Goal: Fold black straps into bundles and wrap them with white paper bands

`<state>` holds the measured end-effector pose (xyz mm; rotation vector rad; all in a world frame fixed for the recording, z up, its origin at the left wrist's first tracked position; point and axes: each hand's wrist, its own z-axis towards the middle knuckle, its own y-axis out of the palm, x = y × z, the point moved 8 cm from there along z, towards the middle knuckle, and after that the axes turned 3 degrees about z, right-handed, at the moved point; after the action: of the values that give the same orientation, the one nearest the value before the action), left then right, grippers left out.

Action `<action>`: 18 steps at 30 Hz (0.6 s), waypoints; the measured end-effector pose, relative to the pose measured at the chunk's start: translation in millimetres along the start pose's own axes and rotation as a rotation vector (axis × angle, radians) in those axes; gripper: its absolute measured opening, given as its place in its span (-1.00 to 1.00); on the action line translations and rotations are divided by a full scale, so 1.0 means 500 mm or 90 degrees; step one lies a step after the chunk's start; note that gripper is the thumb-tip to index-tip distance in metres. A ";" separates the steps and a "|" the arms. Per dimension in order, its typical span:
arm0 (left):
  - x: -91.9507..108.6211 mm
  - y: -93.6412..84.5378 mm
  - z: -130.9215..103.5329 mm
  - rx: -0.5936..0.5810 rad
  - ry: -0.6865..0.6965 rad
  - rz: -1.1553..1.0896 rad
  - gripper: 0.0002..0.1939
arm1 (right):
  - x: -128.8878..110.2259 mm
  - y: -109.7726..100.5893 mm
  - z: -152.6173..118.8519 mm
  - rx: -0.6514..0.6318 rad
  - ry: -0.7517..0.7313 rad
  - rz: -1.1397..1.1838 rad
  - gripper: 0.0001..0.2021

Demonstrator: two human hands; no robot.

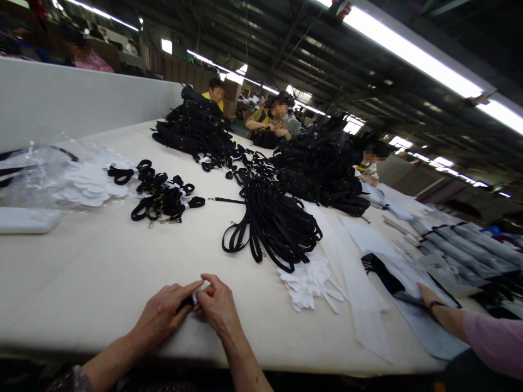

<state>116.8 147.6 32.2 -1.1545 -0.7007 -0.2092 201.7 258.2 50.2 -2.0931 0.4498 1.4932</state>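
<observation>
Near the front edge of the table, my left hand point(165, 309) is closed around a small black strap bundle point(187, 302), mostly covered by the fingers. My right hand point(215, 302) meets it from the right, its fingers pinched at a bit of white paper point(198, 294) against the strap. Ahead lies a heap of long black straps point(278, 223) with metal clips. White paper bands point(308, 283) are scattered just right of it. To the left sits a pile of folded straps point(163, 198) wrapped with white bands.
Black bags point(322, 169) are piled at the back right, and more bags point(192, 122) at the back left. A clear plastic bag point(44, 169) with white pieces lies left. At right, a co-worker's hand point(429, 296) touches a plastic-wrapped black item point(384, 272). Other people work beyond.
</observation>
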 end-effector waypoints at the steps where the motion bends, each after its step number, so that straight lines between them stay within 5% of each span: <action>1: 0.000 0.000 0.000 0.003 -0.001 0.003 -0.48 | -0.003 0.000 -0.001 -0.009 0.004 -0.002 -0.56; 18: 0.005 -0.007 0.000 -0.010 -0.033 -0.010 -0.26 | -0.003 0.008 0.008 -0.032 0.080 -0.018 -0.86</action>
<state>117.2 146.7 36.3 -1.1738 -0.7549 -0.1983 195.7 257.3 49.7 -2.2313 0.4310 1.3761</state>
